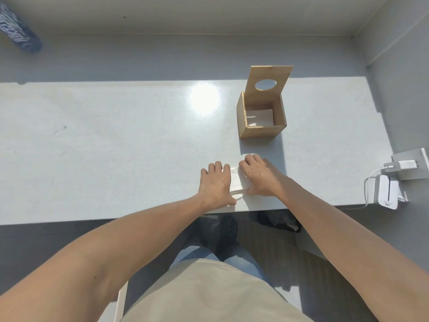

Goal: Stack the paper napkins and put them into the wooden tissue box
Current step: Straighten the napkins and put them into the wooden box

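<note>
Napkins [235, 182]: white paper, lying flat near the worktop [104, 147] front edge, pinned between both hands. Left hand [217, 185] flat, fingers spread, on their left side; right hand [261, 176] pressing the right side, fingers curled. Wooden tissue box [261, 123] at 1 o'clock, lid [268, 81] raised, white napkin inside.

A single head-worn wide-angle camera looked steeply down over the person's forearms onto the white table [92, 147], close in.
</note>
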